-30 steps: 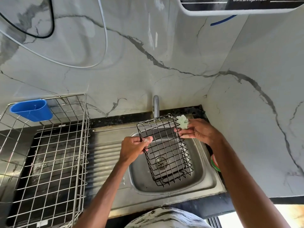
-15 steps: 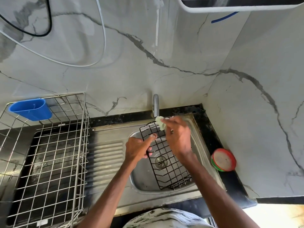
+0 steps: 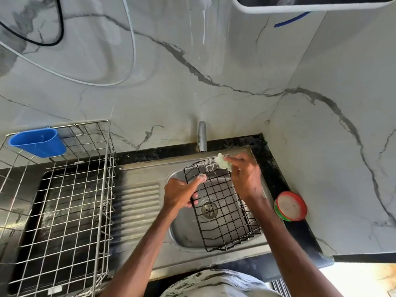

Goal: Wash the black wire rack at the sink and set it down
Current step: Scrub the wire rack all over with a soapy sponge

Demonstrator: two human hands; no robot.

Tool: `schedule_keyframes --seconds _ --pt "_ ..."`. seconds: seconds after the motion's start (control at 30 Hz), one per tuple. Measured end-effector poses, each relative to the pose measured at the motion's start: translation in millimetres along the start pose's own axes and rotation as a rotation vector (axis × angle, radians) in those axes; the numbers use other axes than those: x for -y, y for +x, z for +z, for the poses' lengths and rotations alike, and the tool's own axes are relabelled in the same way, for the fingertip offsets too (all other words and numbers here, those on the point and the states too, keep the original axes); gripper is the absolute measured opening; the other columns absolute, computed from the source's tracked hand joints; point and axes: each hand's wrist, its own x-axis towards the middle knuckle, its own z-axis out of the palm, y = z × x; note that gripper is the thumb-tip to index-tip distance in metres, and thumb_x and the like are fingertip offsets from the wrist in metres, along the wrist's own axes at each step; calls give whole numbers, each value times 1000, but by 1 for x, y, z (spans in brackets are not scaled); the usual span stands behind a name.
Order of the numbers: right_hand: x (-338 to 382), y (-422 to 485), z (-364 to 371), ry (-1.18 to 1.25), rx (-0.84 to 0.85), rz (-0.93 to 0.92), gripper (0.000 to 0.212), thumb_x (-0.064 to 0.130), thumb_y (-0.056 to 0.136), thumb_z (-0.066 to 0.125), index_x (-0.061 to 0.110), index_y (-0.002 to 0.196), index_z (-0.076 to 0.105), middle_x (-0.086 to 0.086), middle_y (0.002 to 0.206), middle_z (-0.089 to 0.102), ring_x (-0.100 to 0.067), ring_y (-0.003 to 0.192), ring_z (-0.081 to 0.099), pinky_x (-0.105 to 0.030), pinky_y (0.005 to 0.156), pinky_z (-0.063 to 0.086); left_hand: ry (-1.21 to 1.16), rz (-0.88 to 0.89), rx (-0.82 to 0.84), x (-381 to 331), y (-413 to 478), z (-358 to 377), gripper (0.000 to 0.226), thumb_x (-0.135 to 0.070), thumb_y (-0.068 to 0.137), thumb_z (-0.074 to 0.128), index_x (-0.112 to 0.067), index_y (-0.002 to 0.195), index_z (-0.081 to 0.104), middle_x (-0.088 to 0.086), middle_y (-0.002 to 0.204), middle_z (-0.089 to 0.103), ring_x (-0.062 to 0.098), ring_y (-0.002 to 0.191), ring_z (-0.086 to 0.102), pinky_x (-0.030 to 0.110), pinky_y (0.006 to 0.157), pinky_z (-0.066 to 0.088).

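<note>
Black wire rack (image 3: pixel 220 206), a shallow grid tray: tilted over the stainless steel sink basin (image 3: pixel 186 234), near edge low at the front rim, far edge raised under the curved steel tap (image 3: pixel 202 136).

Left hand (image 3: pixel 182 195) curled round the rack's left rim, thumb along the top wire. Right hand (image 3: pixel 244 179) pinches a pale green scrub pad (image 3: pixel 222 163) against the far rim.

Step, as judged: scrubbing. Do it well by running the pad along each wire and into the crossings, with the left hand bracing against the push.

Round red-and-green tub (image 3: pixel 290 206) on the counter at right. Silver wire drainer basket (image 3: pixel 64 200) at left.
</note>
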Motion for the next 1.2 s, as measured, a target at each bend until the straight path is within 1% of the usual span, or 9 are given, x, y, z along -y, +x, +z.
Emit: schedule_keyframes --seconds 0.07,0.23,0.43,0.57,0.7,0.77,0.83,1.03,1.2 --pt "15 -8 5 40 19 -44 33 -16 84 67 9 102 78 -10 98 71 -8 67 65 -17 47 53 -14 -16 -6 -2 1 3 62 -55 77 87 5 87 76 10 67 77 28 62 78 50 66 66" --pt "47 -22 15 211 163 -152 32 -14 87 62 6 107 76 -7 104 70 -9 86 68 -13 69 57 -82 -49 -21 -1 5 0 51 -40 86 83 9 93 74 17 70 77 35 65 78 55 71 65" --pt "5 -2 1 57 66 -111 34 -15 87 61 12 99 78 -10 104 71 -5 81 64 -19 56 57 -22 -17 -2 -4 0 -7 51 -53 78 86 -4 85 77 10 71 78 27 65 79 46 67 67" --pt "-16 16 -1 -40 46 42 37 -14 90 59 15 105 77 -11 105 71 -14 73 69 -31 48 58 -28 -9 -1 -1 -1 -2 50 -53 76 88 -4 81 77 10 70 78 27 65 79 46 67 67" --pt "-11 -1 -4 -77 37 15 36 -9 94 52 15 103 77 -10 104 71 -13 71 68 -25 48 55 -61 -23 -47 -2 1 0 48 -54 76 88 -7 81 77 8 69 77 27 64 78 41 63 66" --pt "-9 -24 -7 -63 37 18 36 -7 94 49 14 102 77 -9 99 71 -9 66 64 -10 47 47 -100 -50 -74 -1 3 -4 44 -53 77 87 -11 81 76 9 68 77 27 64 78 40 61 66" --pt "-7 -47 -8 -42 67 42 35 -13 88 58 13 99 78 -9 95 70 -4 58 57 -2 43 36 -106 -62 -85 1 6 -7 46 -53 77 87 -9 82 76 9 68 77 28 64 78 42 62 66" --pt "-3 -29 -6 4 52 78 32 -12 84 64 12 102 77 -12 99 75 0 56 57 -17 37 46 -39 -19 -23 4 5 -2 50 -53 77 88 -5 86 77 10 71 78 27 64 78 46 65 66" --pt "17 -5 4 -22 17 11 31 -9 87 64 11 106 77 -8 97 72 -1 61 56 -6 43 39 -116 -28 -7 0 4 1 52 -52 78 87 -3 90 77 12 74 79 29 67 79 46 67 67"
